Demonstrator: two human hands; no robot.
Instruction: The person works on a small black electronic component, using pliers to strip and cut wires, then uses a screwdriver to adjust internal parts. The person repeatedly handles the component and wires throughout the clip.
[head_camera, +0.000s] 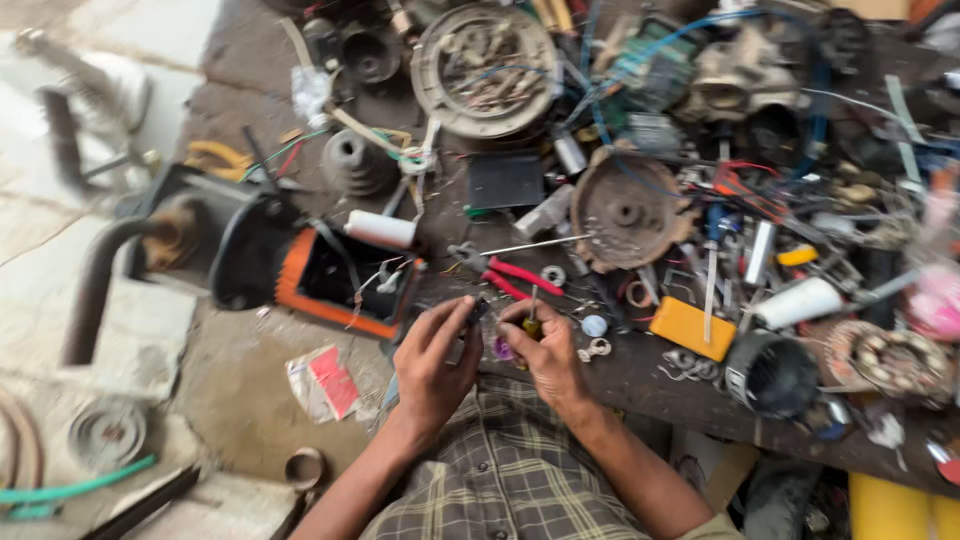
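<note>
Small dark part (478, 312) pinched in left hand (432, 362) fingertips, touching right hand (545, 350), which pinches a thin yellow-handled tool (531, 322). Red-handled pliers (518, 277) just beyond hands on cluttered dark counter (640, 380); orange-rimmed black housing (330, 275) left of them.

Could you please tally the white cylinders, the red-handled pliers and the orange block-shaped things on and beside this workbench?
White cylinders: 2, one by the orange-rimmed housing and one on the right.
Red-handled pliers: 1, just beyond the left hand and right hand.
Orange block: 1.
Total: 4.
</note>
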